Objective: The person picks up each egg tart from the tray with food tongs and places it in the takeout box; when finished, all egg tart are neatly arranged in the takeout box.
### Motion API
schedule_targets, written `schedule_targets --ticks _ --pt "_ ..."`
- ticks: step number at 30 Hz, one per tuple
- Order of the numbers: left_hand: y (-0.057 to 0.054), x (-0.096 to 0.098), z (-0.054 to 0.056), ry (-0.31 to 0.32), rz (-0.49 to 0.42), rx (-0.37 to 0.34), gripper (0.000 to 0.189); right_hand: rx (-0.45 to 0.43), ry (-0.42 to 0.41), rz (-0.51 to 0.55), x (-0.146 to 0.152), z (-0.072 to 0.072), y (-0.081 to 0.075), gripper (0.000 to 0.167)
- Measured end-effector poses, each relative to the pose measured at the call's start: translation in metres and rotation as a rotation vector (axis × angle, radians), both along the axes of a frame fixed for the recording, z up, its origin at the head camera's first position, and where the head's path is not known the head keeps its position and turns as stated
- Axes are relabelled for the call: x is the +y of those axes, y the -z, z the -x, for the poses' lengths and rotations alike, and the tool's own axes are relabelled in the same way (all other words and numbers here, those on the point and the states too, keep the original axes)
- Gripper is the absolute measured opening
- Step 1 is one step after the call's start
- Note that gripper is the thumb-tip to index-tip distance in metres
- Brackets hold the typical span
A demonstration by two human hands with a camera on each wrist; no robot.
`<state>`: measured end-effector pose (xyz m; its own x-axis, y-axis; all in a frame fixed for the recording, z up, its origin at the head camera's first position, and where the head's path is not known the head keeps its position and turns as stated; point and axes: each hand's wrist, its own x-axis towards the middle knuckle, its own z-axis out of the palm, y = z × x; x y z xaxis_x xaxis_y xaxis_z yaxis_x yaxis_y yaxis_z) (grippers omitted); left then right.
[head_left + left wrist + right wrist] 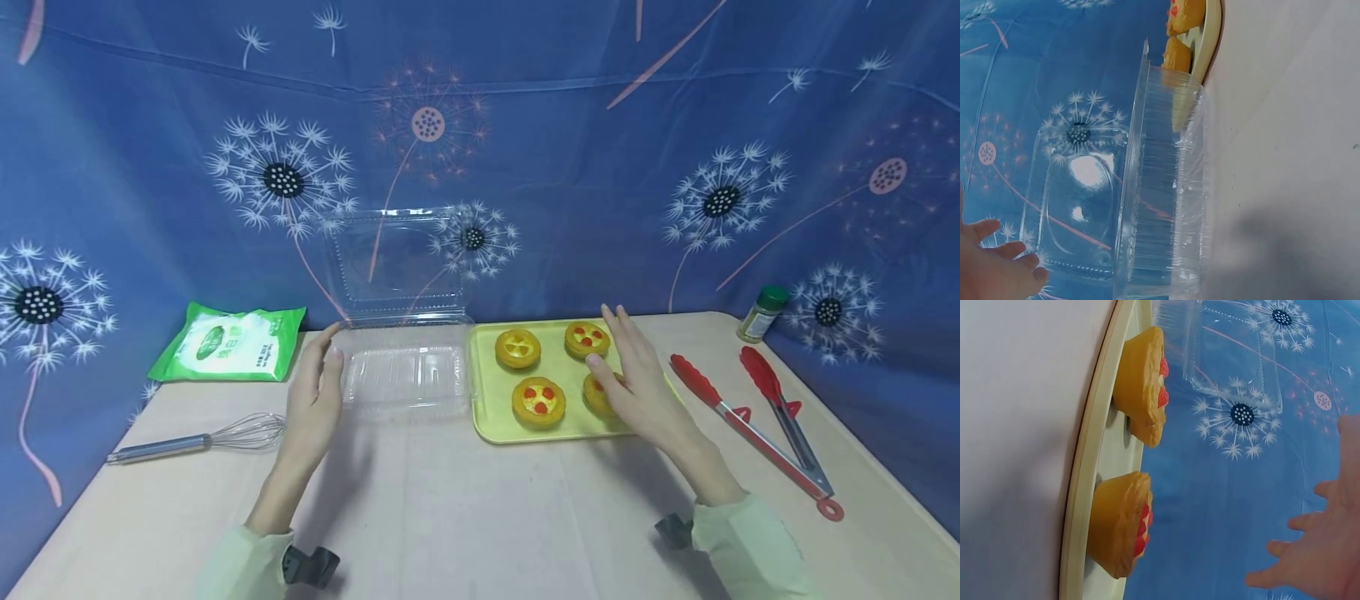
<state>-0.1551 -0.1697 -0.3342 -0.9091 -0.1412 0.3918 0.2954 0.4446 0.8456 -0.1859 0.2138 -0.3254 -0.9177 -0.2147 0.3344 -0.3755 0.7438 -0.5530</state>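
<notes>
My left hand (315, 400) is held at the left side of a clear plastic clamshell box (405, 367), its fingers relaxed and holding nothing. The box's lid (401, 258) stands raised at the back. To the box's right lies a yellow tray (491, 425) bearing several egg tarts, among them a front-left tart (538, 402) with red pieces on top. Over the tray's right part hovers my right hand (645, 392), fingers extended, partly hiding the front-right tart (596, 396). In the right wrist view that hand (1316, 544) is apart from the nearest tart (1119, 525).
A green-and-white packet (232, 343) lies at the back left, with a whisk (202, 442) in front of it. Red-tipped tongs (780, 450) rest spread at the right. Behind them stands a green-capped jar (763, 314). A blue dandelion-print cloth (570, 150) hangs behind the table.
</notes>
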Motion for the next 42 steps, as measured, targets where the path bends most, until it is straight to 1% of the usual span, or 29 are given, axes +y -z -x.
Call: schedule_targets --ticks 4,12,14,18,21,26,31,34,37,39,42 --pt "0.001 -0.005 -0.001 -0.020 -0.048 0.009 0.046 0.021 0.000 0.026 0.004 -0.001 0.001 0.068" --pt "0.001 -0.012 -0.002 -0.007 -0.183 -0.038 0.050 0.022 0.026 0.053 0.017 -0.005 0.001 0.067" --pt "0.002 -0.013 -0.002 -0.005 -0.203 -0.048 0.051 0.025 0.027 0.065 0.021 -0.005 0.001 0.067" --pt "0.002 -0.018 -0.002 -0.031 -0.210 -0.088 0.051 0.039 0.035 0.078 0.029 -0.006 0.001 0.066" --pt "0.003 -0.023 -0.003 -0.052 -0.207 -0.132 0.052 0.058 0.043 0.075 0.035 -0.005 0.003 0.065" --pt "0.006 -0.033 -0.004 -0.059 -0.186 -0.200 0.057 0.075 0.039 0.075 0.048 -0.004 0.007 0.064" --pt "0.010 -0.041 -0.005 -0.084 -0.121 -0.297 0.062 0.067 0.067 0.058 0.062 -0.005 0.009 0.065" --pt "0.012 -0.046 -0.005 -0.085 -0.083 -0.358 0.065 0.065 0.089 0.051 0.068 -0.007 0.009 0.065" --pt "0.015 -0.050 -0.004 -0.071 -0.046 -0.409 0.067 0.071 0.096 0.052 0.073 -0.009 0.010 0.064" --pt "0.016 -0.052 -0.004 -0.064 -0.028 -0.427 0.067 0.077 0.095 0.057 0.077 -0.009 0.010 0.064" --pt "0.018 -0.054 -0.002 -0.069 -0.008 -0.434 0.066 0.076 0.099 0.051 0.081 -0.009 0.011 0.064"
